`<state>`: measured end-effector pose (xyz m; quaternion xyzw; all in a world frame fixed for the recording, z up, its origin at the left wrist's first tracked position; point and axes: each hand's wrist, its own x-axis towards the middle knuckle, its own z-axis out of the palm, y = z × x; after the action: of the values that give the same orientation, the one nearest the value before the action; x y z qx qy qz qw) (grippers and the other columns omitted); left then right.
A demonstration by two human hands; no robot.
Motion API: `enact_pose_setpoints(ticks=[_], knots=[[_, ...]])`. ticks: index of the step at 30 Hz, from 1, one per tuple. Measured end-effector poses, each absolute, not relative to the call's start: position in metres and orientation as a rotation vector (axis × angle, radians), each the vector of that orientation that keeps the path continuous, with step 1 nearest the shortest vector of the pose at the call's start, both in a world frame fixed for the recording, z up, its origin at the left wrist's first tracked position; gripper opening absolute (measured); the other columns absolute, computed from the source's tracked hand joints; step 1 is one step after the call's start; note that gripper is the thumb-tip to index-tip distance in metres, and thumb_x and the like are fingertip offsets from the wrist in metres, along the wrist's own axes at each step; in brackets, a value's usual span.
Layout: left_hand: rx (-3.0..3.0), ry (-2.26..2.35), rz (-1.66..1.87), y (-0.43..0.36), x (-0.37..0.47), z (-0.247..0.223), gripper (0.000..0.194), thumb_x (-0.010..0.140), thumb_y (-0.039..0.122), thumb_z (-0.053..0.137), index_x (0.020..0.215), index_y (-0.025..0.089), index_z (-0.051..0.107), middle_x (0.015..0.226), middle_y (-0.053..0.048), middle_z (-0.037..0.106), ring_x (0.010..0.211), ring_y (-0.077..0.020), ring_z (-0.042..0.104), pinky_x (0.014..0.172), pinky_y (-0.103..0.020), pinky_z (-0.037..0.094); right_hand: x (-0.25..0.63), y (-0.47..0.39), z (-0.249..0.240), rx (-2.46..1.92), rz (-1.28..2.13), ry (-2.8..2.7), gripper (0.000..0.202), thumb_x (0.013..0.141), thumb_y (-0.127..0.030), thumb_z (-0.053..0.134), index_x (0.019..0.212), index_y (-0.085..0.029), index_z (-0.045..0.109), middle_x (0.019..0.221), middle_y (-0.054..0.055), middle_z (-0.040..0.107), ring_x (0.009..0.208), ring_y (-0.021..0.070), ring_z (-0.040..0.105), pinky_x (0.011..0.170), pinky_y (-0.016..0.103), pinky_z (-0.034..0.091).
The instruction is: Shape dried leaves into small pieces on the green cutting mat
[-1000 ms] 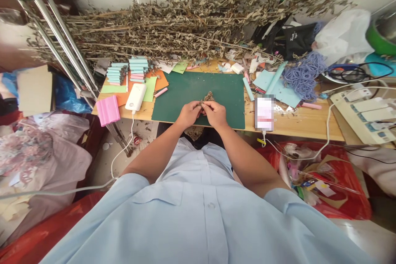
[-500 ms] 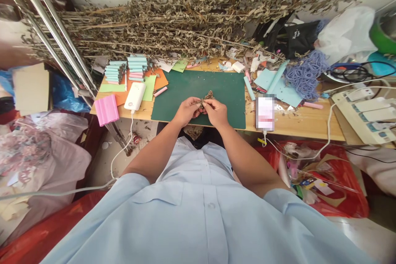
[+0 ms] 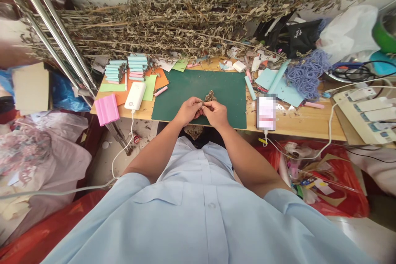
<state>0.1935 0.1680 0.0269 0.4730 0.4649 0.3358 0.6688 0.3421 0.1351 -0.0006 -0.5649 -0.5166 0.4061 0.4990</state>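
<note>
My left hand and my right hand meet over the front part of a dark green mat. Both have their fingers pinched together on a small bit of dried leaf, mostly covered by the fingertips. Just beyond my right hand, a small heap of dried leaves lies on the mat. More dried leaf material shows below the table edge, between my forearms.
Long dried stalks lie across the back. Paper rolls, a power bank and a pink pack are at left. A phone, blue paper, purple cord and a power strip are at right.
The fingers have drawn closer around the dried leaf, and less of it shows between them. The hands stay in nearly the same place, and the view has shifted slightly.
</note>
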Motion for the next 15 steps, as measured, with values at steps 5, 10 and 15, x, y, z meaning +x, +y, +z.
enact_pose_setpoints(ticks=[5,10,15], knots=[[1.069,1.107,0.871,0.168,0.195,0.018,0.028,0.088,0.029,0.070,0.111,0.013,0.070,0.063,0.003,0.061,0.049,-0.0071,0.051,0.046,-0.019,0.033,0.341,0.136,-0.005,-1.397,0.906,-1.256,0.028,0.085,-0.046,0.070,0.092,-0.021,0.079,0.078,0.004,0.077,0.070,0.0201,0.072,0.071,0.034,0.060],[1.254,1.151,0.903,0.163,0.194,0.013,0.037,0.089,0.032,0.070,0.121,0.013,0.073,0.065,0.003,0.061,0.057,-0.0092,0.054,0.057,-0.021,0.041,0.340,0.140,-0.005,-1.462,0.928,-1.183,0.029,0.083,-0.045,0.069,0.093,-0.021,0.080,0.075,0.003,0.076,0.066,0.0202,0.071,0.065,0.033,0.061],[1.414,1.175,0.916,0.158,0.195,0.019,0.019,0.095,0.026,0.059,0.092,0.016,0.074,0.063,0.002,0.056,0.057,-0.0093,0.050,0.058,-0.021,0.039,0.341,0.141,-0.002,-1.439,0.997,-1.169,0.028,0.083,-0.045,0.069,0.091,-0.021,0.080,0.075,0.003,0.076,0.061,0.0182,0.070,0.059,0.031,0.060]])
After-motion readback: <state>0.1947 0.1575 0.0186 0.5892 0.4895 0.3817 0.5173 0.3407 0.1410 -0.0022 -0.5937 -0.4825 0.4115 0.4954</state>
